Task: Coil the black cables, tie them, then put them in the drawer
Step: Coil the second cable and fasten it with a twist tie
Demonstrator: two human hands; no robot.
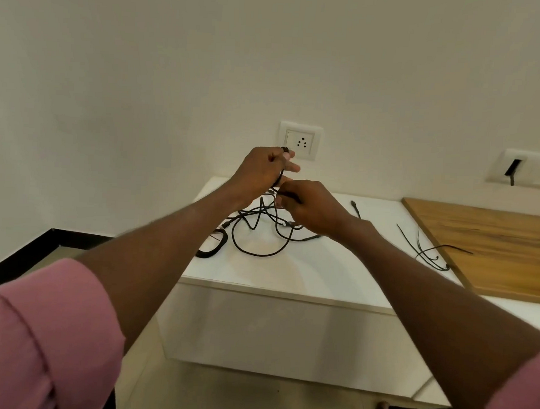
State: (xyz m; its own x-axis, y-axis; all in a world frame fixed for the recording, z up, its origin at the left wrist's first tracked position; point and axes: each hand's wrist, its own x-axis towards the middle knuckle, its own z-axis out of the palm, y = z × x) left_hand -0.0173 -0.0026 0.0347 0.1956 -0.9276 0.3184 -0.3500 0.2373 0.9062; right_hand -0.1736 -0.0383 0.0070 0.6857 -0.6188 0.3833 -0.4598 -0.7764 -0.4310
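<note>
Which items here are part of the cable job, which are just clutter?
Job: black cable gripped by left hand and right hand; coiled bundle; thin black ties.
Lying about: wall socket; wooden board; white cabinet.

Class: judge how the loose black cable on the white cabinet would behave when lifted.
Probably floppy: the black cable sprawls in slack loops on the white cabinet. Likely light: it hangs from the left hand and right hand. It may snag where loops cross.

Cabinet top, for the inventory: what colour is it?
White, glossy; the cabinet top shows best in the head view.
</note>
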